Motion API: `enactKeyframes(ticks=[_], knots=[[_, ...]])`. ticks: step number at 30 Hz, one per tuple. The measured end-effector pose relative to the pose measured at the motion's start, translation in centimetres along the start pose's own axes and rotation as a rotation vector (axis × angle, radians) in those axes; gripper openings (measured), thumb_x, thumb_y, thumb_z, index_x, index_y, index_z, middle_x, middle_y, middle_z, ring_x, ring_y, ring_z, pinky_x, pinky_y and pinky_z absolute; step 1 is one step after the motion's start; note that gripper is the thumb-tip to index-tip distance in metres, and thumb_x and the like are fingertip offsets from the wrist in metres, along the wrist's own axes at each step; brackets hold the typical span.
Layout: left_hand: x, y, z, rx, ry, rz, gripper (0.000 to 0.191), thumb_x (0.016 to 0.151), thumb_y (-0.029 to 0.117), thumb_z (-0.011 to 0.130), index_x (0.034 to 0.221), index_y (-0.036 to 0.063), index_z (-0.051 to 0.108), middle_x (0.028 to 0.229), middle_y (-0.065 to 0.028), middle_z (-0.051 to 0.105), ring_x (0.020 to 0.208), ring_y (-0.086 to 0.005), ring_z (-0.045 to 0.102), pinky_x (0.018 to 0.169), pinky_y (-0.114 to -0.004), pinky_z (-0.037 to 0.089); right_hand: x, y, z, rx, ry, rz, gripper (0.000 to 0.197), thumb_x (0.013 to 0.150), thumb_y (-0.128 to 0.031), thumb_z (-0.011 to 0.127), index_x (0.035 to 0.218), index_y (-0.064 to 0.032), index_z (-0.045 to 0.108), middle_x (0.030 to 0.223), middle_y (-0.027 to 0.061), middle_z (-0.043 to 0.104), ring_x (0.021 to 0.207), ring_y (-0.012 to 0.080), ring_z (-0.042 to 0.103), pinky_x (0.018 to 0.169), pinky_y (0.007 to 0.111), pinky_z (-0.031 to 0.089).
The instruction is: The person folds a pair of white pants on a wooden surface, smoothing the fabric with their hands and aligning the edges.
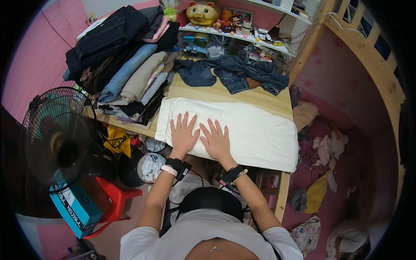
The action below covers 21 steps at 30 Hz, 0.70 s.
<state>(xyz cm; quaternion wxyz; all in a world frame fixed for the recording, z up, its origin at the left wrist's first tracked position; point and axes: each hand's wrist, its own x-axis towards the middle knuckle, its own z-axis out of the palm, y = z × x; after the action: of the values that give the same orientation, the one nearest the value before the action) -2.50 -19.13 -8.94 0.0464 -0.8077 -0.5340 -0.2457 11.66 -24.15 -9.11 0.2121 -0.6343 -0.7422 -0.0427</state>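
A white garment (256, 133), probably trousers folded lengthwise, lies flat across the wooden table (273, 102). Its gathered waistband (163, 118) is at the left end, and the far right end reaches the table's right edge. My left hand (183, 132) rests palm down on the cloth near the waistband, fingers spread. Close beside it, my right hand (216, 139) also presses flat on the garment with fingers apart. Neither hand grips anything. Behind the garment, dark blue jeans (234, 73) lie crumpled along the back of the table.
A tall stack of folded clothes (130, 71) occupies the table's left side. A black fan (60, 139) stands left, above a red stool (112, 198) bearing a blue box (76, 208). A shelf (234, 34) with figurines is behind. Clothes lie scattered right of the wooden post (304, 48).
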Motion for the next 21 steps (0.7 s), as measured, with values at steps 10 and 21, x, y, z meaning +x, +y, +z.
enactKeyframes(ticks=[10,21], knots=[[0.3,0.0,0.1,-0.036,-0.013,-0.017,0.051,0.084,0.041,0.049,0.130,0.0208,0.046,0.138,-0.0111,0.038,0.130,-0.0310,0.027,0.107,-0.051,0.013,-1.7,8.5,-1.8,-0.226,-0.130,0.204,0.047,0.092,-0.040,0.038,0.137,-0.0265,0.034,0.143,0.0025,0.032,0.132,0.0254,0.028,0.105,0.051,0.021],[0.6,-0.8,-0.5,-0.134,-0.044,0.020,0.051,0.083,0.038,0.051,0.129,0.0152,0.047,0.137,-0.0136,0.039,0.130,-0.0314,0.028,0.107,-0.050,0.013,-7.2,19.6,-7.9,-0.257,-0.105,0.768,0.052,0.092,-0.043,0.029,0.141,-0.0253,0.026,0.148,0.0035,0.023,0.136,0.0259,0.016,0.107,0.052,0.011]])
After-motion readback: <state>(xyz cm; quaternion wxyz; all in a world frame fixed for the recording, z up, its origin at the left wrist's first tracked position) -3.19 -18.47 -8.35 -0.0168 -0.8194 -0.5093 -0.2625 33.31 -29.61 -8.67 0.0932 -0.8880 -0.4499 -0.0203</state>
